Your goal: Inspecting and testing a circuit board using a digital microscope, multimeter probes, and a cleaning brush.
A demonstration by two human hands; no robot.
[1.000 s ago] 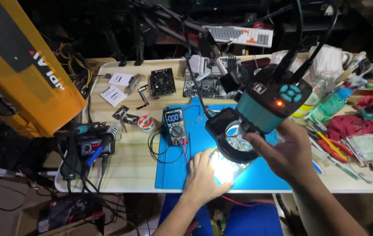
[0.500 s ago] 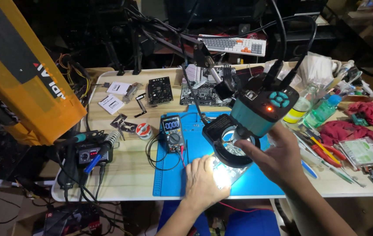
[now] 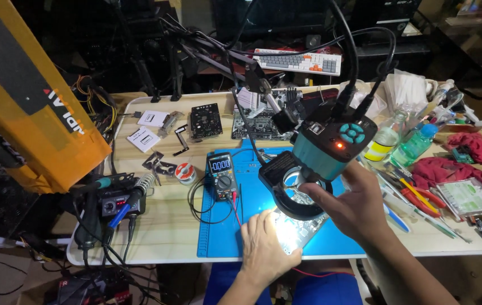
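The left hand [image 3: 263, 245] lies flat, fingers loosely spread, pressing on a brightly lit circuit board [image 3: 297, 231] at the near edge of the blue work mat [image 3: 252, 226]; it grips nothing. The right hand [image 3: 354, 206] curls around the black ring light [image 3: 289, 189] under the teal microscope camera [image 3: 331, 147], thumb on the ring's front, fingers behind it.

From the left of the table [image 3: 162, 226]: a soldering station [image 3: 114, 200] with blue-handled irons stands at the near corner, small white cards [image 3: 145, 133] and metal brackets [image 3: 162, 164] lie farther back, and a solder spool [image 3: 184, 172] sits just beside the mat. A digital multimeter [image 3: 222, 175] rests on the mat's left part, its leads looping toward the left hand. Behind it lie a dark circuit board [image 3: 206, 120] and a larger motherboard [image 3: 258, 121]. Right of the camera stand clear and green bottles [image 3: 413, 146], then screwdrivers [image 3: 416, 195], red rags [image 3: 450, 166] and a foil pouch [image 3: 467, 195]. A keyboard [image 3: 297, 59] sits on the shelf behind
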